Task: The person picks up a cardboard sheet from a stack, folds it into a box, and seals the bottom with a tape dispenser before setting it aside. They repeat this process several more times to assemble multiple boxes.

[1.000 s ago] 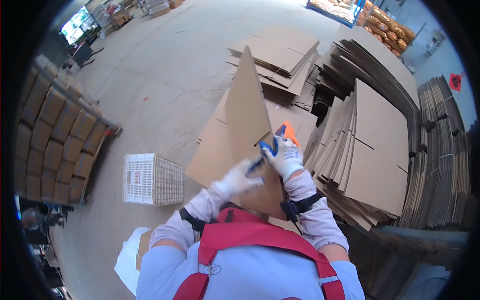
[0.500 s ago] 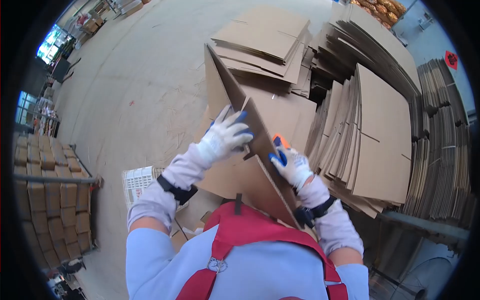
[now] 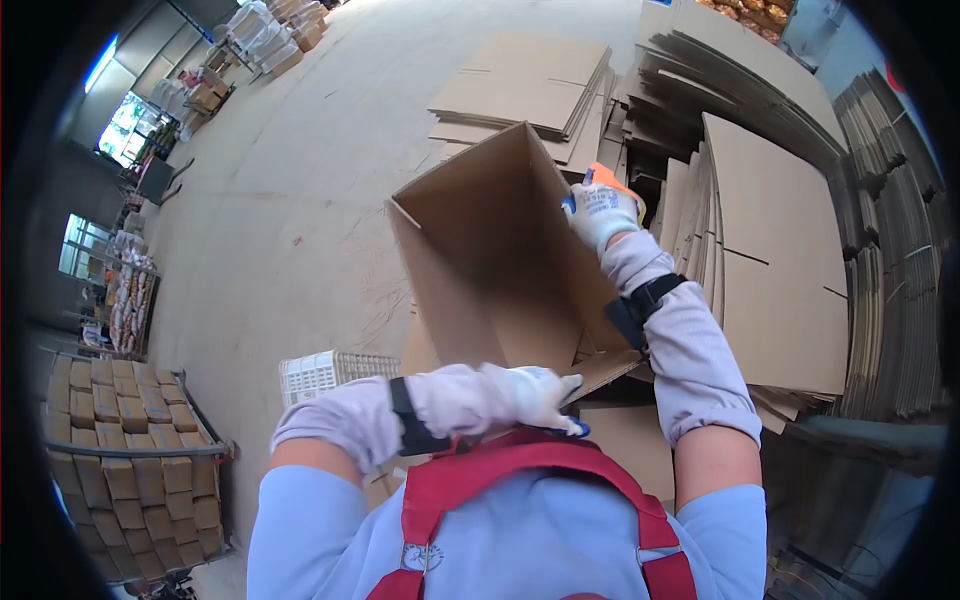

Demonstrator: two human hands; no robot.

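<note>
2 hands grip carton (image 3: 490,250): left hand (image 3: 535,395) near flap; right hand (image 3: 603,212) far edge, fingertips hidden

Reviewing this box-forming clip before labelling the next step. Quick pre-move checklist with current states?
1. Cardboard box opened into a tube shape: ok, the walls stand apart and the inside shows.
2. Right hand has a grip on the far upper edge of the box: ok, the gloved fingers wrap over it.
3. Left hand at the near bottom flaps: ok, it rests against the flap edge close to the body; how firmly it holds, cannot tell.
4. Bottom flaps folded shut: cannot tell, the arms and body hide that end.
5. Floor space beyond the box: ok, bare concrete, with the white crate off to the left.
6. Flat cardboard stack clear of the box: cannot tell, the right forearm hides the gap.
</note>
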